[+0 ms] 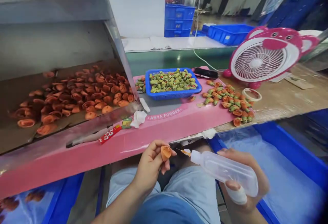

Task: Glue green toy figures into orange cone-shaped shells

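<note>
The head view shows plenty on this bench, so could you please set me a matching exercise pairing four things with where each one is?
Things:
1. plastic squeeze bottle
2. orange hollow piece
3. blue plastic basket
4. pink bear-faced fan

Places:
A. standing on the wooden bench
B. gripped in the right hand
C. on the pink board, full of green pieces
D. pinched in the left hand

Pairs: 1-B, 2-D, 3-C, 4-A
</note>
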Motion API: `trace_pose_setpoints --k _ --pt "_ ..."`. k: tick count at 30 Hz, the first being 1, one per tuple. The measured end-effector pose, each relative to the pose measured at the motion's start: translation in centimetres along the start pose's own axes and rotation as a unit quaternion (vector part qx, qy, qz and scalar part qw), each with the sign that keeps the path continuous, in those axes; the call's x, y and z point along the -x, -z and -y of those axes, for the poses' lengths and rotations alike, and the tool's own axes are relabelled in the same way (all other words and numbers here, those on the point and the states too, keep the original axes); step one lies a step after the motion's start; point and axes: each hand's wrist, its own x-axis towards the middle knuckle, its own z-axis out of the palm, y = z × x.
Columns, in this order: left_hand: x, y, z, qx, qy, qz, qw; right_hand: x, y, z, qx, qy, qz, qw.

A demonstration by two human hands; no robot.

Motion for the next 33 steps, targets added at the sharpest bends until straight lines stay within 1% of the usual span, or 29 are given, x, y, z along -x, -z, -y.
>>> trace_pose_setpoints --k 2,5,11,21,25,33 --pt "0.3 0.0 0.0 0.002 0.0 0.004 1.0 0.2 0.0 0.7 0.004 0.04 0.038 0.998" --pt "0.6 0.4 0.1 0.001 0.004 0.012 1.0 0.3 -0.5 1.1 0.029 0.072 0.063 0.995" --pt "0.6 0.7 0.2 -0.009 0.014 0.009 1.0 0.3 -1.3 0.8 0.002 0.096 0.125 0.987" --pt "0.7 0.8 0.4 -0.039 0.0 0.016 0.999 0.5 -1.3 0.9 -0.018 0.089 0.14 0.986" --pt "0.8 0.9 0.5 -0.041 0.002 0.015 0.999 0.4 -1.4 1.0 0.0 0.1 0.132 0.986" --pt "0.8 0.8 0.5 -0.037 0.01 0.015 0.999 0.4 -1.6 1.0 0.008 0.096 0.137 0.986"
